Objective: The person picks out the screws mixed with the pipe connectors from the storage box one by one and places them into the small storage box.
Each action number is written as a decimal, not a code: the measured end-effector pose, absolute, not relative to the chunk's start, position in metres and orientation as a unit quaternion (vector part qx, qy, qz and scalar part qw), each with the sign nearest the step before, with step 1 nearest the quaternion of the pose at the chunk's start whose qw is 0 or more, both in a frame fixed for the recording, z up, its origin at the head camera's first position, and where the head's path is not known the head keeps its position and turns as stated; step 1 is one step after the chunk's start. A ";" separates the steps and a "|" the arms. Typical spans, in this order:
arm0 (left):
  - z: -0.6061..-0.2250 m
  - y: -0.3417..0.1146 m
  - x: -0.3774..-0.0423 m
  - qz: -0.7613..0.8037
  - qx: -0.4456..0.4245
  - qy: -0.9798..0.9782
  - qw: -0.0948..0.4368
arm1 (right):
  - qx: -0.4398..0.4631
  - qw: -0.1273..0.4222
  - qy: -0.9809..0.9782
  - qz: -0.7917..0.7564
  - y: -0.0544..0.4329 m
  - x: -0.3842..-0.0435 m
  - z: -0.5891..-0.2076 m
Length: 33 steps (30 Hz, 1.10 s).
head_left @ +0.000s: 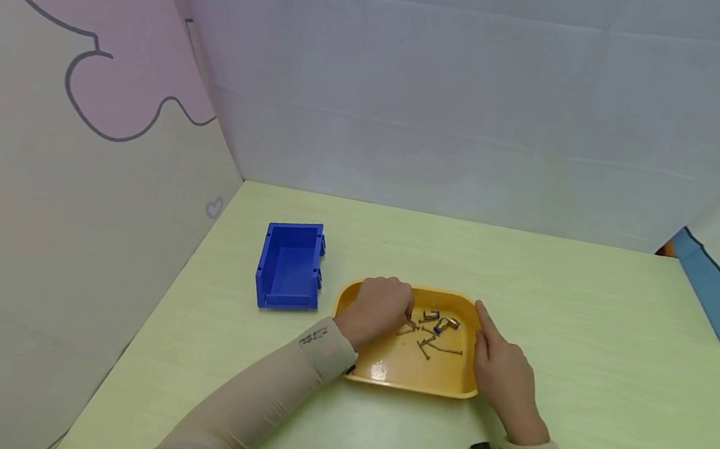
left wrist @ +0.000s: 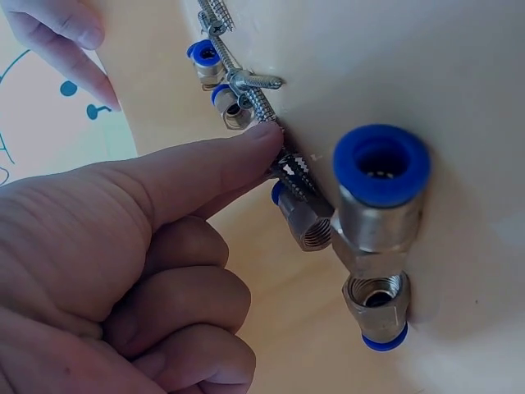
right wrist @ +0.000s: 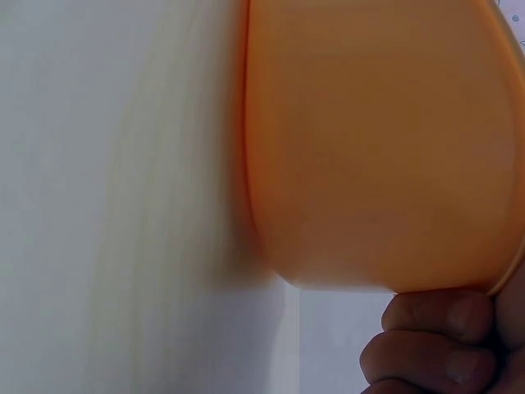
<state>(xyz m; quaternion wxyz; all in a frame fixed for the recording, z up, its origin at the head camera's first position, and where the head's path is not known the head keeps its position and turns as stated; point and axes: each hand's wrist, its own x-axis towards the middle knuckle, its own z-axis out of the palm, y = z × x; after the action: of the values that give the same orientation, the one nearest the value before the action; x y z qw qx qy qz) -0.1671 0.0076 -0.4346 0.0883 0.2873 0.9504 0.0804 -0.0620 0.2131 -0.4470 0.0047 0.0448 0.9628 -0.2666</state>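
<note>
My left hand (head_left: 377, 311) reaches into a yellow tray (head_left: 413, 374). In the left wrist view its thumb and index finger pinch a screw (left wrist: 297, 174), and the other fingers are curled in. Several more screws (head_left: 448, 350) lie loose on the tray floor. Among them are metal push-in hose fittings (left wrist: 379, 217) with blue collars, some close to my left fingertips. My right hand (head_left: 504, 376) grips the tray's right end, thumb at the rim. Curled fingers (right wrist: 431, 353) show against the tray's outer wall in the right wrist view.
An open blue bin (head_left: 290, 272) stands left of the tray and a little behind it. The pale green tabletop (head_left: 584, 333) extends to both sides. A white backdrop (head_left: 443, 102) rises at the far edge, and a printed wall (head_left: 77, 190) stands at the left.
</note>
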 end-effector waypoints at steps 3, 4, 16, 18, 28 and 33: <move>-0.434 0.007 -0.167 0.076 0.284 0.952 0.084 | 0.045 0.005 0.963 -0.267 0.213 -0.062 -0.446; -0.433 0.007 -0.167 0.074 0.282 0.953 0.083 | 0.046 0.005 0.963 -0.267 0.213 -0.061 -0.446; -0.434 0.008 -0.169 0.082 0.263 0.956 0.098 | 0.041 0.000 0.963 -0.267 0.213 -0.060 -0.446; -0.435 0.008 -0.170 0.085 0.263 0.956 0.096 | 0.040 -0.001 0.963 -0.268 0.212 -0.060 -0.446; -0.433 0.007 -0.168 0.097 0.268 0.955 0.081 | 0.045 0.004 0.962 -0.269 0.212 -0.061 -0.447; -0.428 0.007 -0.166 0.108 0.273 0.953 0.081 | 0.046 0.010 0.963 -0.267 0.213 -0.060 -0.445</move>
<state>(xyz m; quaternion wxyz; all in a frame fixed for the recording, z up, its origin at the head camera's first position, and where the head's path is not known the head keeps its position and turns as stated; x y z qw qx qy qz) -0.1656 0.0073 -0.4276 0.0812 0.2727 0.9526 0.1078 -0.0603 0.2127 -0.4448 0.0105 0.0458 0.9627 -0.2666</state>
